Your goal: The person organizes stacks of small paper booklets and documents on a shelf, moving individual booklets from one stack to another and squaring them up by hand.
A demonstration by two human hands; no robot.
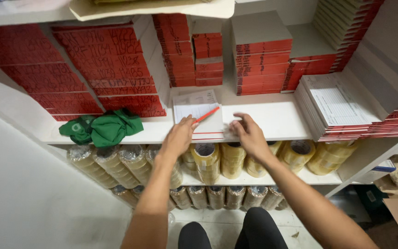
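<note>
At the centre of the frame a thin pad of printed forms (198, 113) lies flat on the white shelf (272, 121), its red-edged spine at the shelf's front lip. The left hand (179, 136) rests on the pad's lower left corner, fingers curled around a red pencil (207, 114) that slants up to the right across the paper. The right hand (248, 133) lies just right of the pad, its fingers spread loosely and partly blurred, their tips touching the pad's right edge or the shelf beside it; I cannot tell which, and it holds nothing. The pad looks light and floppy: a few dozen sheets bound along one edge, so it would likely sag if lifted by a loose corner and the top sheet could crease or slide under a fingertip. The bound red edge seems the firmest place to take hold, with a flat palm beneath for support. A crumpled green cloth (102, 128) sits at the left of the shelf, stacks of red-spined books (116, 69) fill the upper part of the frame, and rolls of brownish packing tape (217, 161) line the lower shelf.
</note>
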